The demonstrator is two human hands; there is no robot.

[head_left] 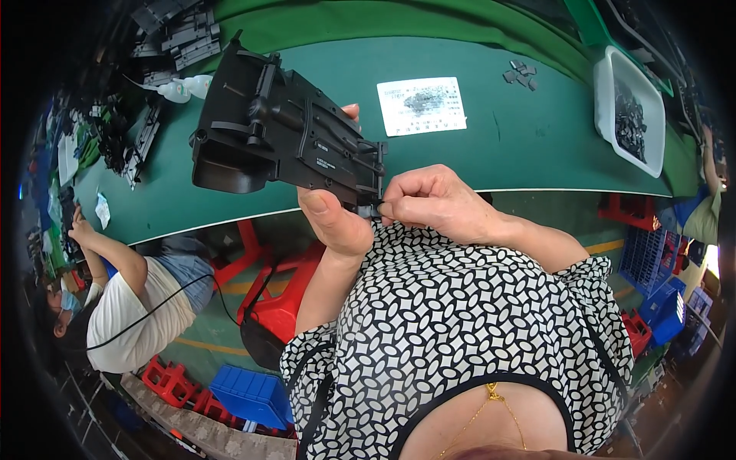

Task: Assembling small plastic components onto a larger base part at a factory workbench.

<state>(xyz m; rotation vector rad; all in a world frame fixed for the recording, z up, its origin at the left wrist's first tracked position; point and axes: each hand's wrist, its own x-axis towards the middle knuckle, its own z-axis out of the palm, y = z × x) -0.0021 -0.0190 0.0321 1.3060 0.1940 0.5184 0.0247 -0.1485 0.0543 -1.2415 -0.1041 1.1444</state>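
My left hand (335, 218) grips a large black moulded plastic housing (307, 138) and holds it up over the table's near edge. Its thumb lies along the near side, and fingertips show behind the far side. The housing has a wide hollow end to the left and slots and ribs to the right. At its near right corner, my right hand (438, 205) is closed, thumb and forefinger pinching a small dark piece (369, 210) against the housing. Most of that piece is hidden by the fingers.
On the green table (529, 153) lie a printed white sheet (422, 106) and several small black pieces (521, 75). A white bin (645, 115) of black parts stands at the right. White squeeze bottles (175, 90) and stacked black parts (184, 42) are at the left. A co-worker (142, 307) sits there.
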